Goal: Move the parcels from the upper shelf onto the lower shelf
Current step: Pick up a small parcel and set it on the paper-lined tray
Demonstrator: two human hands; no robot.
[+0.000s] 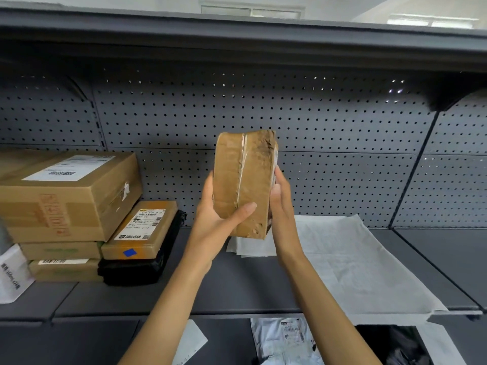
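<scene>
A small brown cardboard parcel [243,180], taped down its middle and scuffed at the corners, is held upright in the air above the upper shelf [237,285]. My left hand [216,219] grips its lower left side with the thumb across the front. My right hand [280,206] holds its right edge, fingers behind it. A stack of brown boxes [68,196] with labels stands at the left of the upper shelf. On the lower shelf [105,343] lie a grey plastic mailer [284,341] and a black bag [395,343].
A small labelled box [139,233] leans on a black pouch [147,259] beside the stack. White mailer bags [355,264] lie flat on the upper shelf at the right. A white packet [11,272] sits at the far left. Perforated grey panel behind; another shelf overhead.
</scene>
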